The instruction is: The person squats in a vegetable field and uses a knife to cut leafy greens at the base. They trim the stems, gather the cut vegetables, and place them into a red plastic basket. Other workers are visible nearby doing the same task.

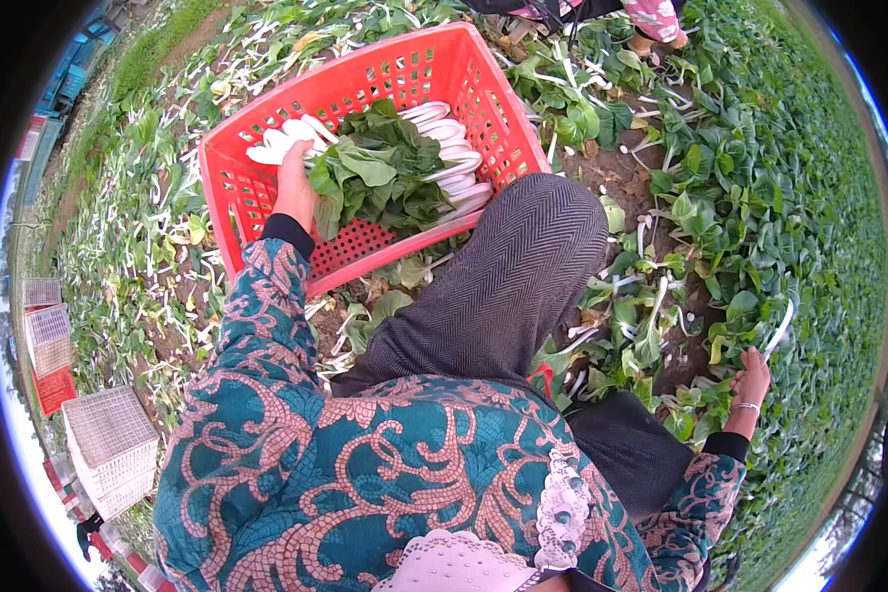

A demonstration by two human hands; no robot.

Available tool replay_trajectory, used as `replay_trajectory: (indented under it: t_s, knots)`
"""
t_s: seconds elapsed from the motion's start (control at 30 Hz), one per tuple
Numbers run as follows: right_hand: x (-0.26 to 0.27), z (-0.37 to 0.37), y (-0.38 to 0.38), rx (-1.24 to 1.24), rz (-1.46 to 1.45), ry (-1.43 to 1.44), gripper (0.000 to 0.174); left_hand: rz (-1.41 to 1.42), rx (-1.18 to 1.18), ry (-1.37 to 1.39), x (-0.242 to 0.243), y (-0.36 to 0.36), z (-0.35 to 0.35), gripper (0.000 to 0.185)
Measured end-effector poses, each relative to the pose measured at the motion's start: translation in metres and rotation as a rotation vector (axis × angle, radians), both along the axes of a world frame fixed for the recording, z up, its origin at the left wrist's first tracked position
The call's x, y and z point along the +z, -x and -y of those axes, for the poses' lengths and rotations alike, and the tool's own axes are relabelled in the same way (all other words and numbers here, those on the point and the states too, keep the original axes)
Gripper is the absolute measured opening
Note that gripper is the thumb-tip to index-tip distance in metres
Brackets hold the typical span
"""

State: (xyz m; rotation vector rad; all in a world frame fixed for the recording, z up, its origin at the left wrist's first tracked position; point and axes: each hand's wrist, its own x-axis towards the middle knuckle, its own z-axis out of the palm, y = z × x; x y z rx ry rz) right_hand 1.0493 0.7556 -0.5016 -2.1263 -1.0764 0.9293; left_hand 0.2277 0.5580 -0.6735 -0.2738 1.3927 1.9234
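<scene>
My left hand (296, 183) reaches over the near-left rim of a red plastic crate (359, 259). Its fingers are around a bunch of leafy greens with thick white stalks (285, 140), probably bok choy; some fingers are hidden. More bok choy (455, 166) lies along the right part of the crate, white bases outward and dark leaves inward. Out to the right, my right hand (752, 385) is closed on the handle of a knife with a slightly curved pale blade (780, 331). The blade points up and away above the standing plants; the handle is mostly covered.
Dense standing greens (799, 222) fill the right side. Cut leaves and stalks (148, 244) litter the soil at left. My bent knee (555, 214) touches or nearly touches the crate. White crates (111, 444) are stacked at lower left. Another person's hand (678, 39) shows at the top.
</scene>
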Motion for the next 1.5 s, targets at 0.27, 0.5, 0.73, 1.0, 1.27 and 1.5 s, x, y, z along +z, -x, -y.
replay_trajectory:
  t_s: [0.27, 0.5, 0.73, 1.0, 1.27, 1.5]
  knots:
    - [-0.001, 0.046, -0.071, 0.026, 0.139, 0.179, 0.042, -0.03, 0.641, -0.245, -0.089, 0.007, 0.012, 0.046]
    - [-0.015, 0.117, -0.13, -0.033, 0.177, 0.319, 0.029, -0.31, 0.559, 0.131, -0.13, 0.003, 0.022, 0.034]
    - [-0.006, 0.102, -0.101, 0.012, 0.083, 0.372, 0.036, 0.158, 0.243, -0.06, -0.139, -0.008, 0.023, 0.07]
    - [-0.007, 0.094, -0.087, 0.064, 0.166, 0.397, 0.031, -0.826, -0.404, 1.185, -0.17, -0.004, 0.014, 0.034]
    - [-0.008, 0.091, -0.08, 0.071, 0.135, 0.41, 0.032, -0.352, 0.56, 0.13, -0.073, -0.047, -0.005, 0.051]
    - [0.001, 0.11, -0.073, 0.097, 0.148, 0.416, 0.031, -0.103, 0.043, 0.475, -0.142, 0.016, 0.001, 0.073]
